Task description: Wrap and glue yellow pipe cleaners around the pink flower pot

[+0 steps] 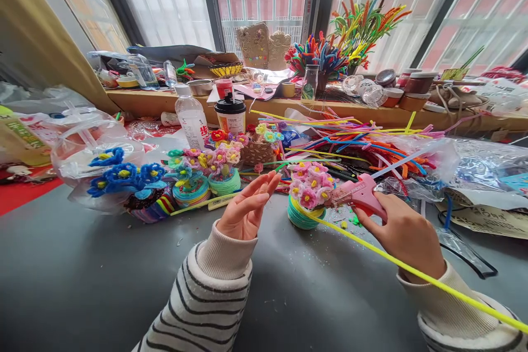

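My right hand (406, 231) grips a pink hot glue gun (365, 193), with a translucent glue stick (406, 159) sticking out of its back. The gun's nozzle is at a small pot wrapped in teal pipe cleaner (303, 217). Pink pipe-cleaner flowers (311, 181) with yellow centres fill the pot's top. A long yellow pipe cleaner (388, 256) runs from the pot's rim toward the lower right, passing in front of my right wrist. Left of the pot, my left hand (247, 206) is raised with fingers stretched out, holding nothing that I can see.
More flower pots (225, 181) and blue pipe-cleaner flowers (124, 175) stand at left. Behind are a plastic bottle (192, 121), a lidded cup (231, 115) and a heap of loose pipe cleaners (371, 146). Plastic packaging (490, 162) and black-framed glasses (474, 264) lie at right.
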Tool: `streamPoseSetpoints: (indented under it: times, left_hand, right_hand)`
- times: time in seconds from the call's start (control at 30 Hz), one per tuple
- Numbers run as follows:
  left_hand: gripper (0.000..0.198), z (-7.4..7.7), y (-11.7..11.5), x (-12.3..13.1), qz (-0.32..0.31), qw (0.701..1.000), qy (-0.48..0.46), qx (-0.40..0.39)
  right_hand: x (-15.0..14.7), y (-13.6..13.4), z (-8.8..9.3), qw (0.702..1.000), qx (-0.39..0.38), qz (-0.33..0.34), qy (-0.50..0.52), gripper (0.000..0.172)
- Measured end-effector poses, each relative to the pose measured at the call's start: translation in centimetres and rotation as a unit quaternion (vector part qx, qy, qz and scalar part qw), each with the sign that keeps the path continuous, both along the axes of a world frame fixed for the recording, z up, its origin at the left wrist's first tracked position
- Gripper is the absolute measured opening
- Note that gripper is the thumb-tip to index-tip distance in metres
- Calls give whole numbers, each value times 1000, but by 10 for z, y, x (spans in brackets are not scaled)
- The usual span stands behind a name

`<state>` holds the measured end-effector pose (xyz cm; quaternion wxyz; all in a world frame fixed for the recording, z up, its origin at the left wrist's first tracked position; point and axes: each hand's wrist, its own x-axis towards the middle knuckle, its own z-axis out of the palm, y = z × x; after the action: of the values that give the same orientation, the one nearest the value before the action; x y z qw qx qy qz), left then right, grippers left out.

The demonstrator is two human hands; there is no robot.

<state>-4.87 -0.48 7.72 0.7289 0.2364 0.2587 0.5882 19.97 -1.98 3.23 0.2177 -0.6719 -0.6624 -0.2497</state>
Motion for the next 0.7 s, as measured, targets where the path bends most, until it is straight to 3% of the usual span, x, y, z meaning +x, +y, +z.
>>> streamPoseSetpoints:
  times: [0.23,0.37,0.43,0.5,0.53,0.6,0.67,0.7]
  left_hand:
    - [26,5,-2,0,-28,999,32,29]
    - [18,-3,2,-2,35,996,87,9]
    - [7,-11,7,-5,93,981,165,52]
    - [9,-17,11,-8,179,926,299,144]
    - [12,-19,13,-8,229,874,378,200]
    - [9,-17,16,-6,301,739,517,309]
    - [17,-12,16,3,298,629,596,400]
    - [25,-9,16,10,271,598,615,437]
  right_hand:
    - [0,-1,0,1000,-3,2,8,41]
    - [0,-1,1,1000,-6,2,8,42]
    - [0,0,1,1000,-6,1,6,42]
    - [0,0,1,1000,-5,-2,7,42]
    - [0,0,1,1000,-3,-4,9,41]
    - [-1,0,1,1000,-2,-5,12,41]
    - [-2,0,1,1000,-1,-3,15,41]
    - [-2,0,1,1000,0,-2,16,40]
